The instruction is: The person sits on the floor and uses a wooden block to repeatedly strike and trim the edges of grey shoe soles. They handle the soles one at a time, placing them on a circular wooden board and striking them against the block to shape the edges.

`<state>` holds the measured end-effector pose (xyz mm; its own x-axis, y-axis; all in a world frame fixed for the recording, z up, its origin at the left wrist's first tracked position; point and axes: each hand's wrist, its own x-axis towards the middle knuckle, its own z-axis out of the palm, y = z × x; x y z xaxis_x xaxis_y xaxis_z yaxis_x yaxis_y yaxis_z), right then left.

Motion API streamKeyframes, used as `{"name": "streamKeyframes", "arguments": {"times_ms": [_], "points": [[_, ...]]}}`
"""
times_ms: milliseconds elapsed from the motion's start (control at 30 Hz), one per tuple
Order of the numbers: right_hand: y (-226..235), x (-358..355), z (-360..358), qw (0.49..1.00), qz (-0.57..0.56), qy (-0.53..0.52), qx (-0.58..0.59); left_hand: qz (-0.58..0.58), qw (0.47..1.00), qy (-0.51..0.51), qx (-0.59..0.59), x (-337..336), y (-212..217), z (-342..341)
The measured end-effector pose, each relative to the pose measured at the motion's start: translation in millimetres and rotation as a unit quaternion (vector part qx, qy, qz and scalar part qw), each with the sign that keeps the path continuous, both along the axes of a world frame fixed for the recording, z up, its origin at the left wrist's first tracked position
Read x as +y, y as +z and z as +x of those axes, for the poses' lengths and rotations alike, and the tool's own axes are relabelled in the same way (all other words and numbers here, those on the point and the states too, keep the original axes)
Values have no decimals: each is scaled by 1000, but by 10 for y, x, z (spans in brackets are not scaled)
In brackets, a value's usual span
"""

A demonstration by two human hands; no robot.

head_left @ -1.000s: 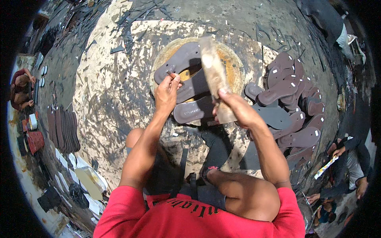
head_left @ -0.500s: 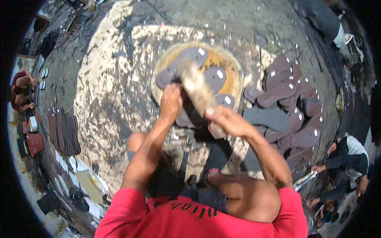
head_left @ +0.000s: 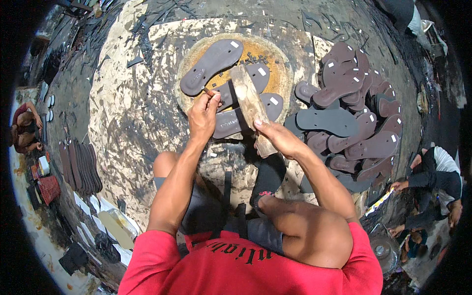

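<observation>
My left hand pinches a small brown punch, its tip at the near edge of a dark brown sandal sole. That sole lies slanted on a round wooden block. Two more soles, a middle one and a near one, lie on the block, partly covered by my hand and the wood. Closed around the near end of a thick, worn wooden mallet is my right hand. The mallet is raised right of the punch, apart from it.
Small dark offcuts lie on the block's far side. To the right spreads a heap of brown soles with a grey sole on top. A row of soles stands at left. Other people sit at both edges.
The mallet, blurred before and nearer the punch, has swung to the right and shows sharply. My left hand stays at the sole's edge. The whole view has shifted slightly.
</observation>
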<state>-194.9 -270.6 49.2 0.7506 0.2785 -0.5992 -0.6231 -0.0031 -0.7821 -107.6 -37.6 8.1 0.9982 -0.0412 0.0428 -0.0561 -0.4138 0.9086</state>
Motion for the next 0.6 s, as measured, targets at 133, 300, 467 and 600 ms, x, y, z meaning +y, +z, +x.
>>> {"name": "streamKeyframes", "arguments": {"times_ms": [133,300,467,600], "points": [[281,-65,15,996,61,-59,-18,-64,997,5,52,4,4,32],[1139,-163,300,998,28,-43,-20,96,988,-56,-106,3,53,25],[1881,-141,296,949,-81,-150,-265,98,983,-76,-134,5,-49,-13],[1192,120,223,853,-69,-25,-517,107,973,-113,-169,51,-171,-28]]}}
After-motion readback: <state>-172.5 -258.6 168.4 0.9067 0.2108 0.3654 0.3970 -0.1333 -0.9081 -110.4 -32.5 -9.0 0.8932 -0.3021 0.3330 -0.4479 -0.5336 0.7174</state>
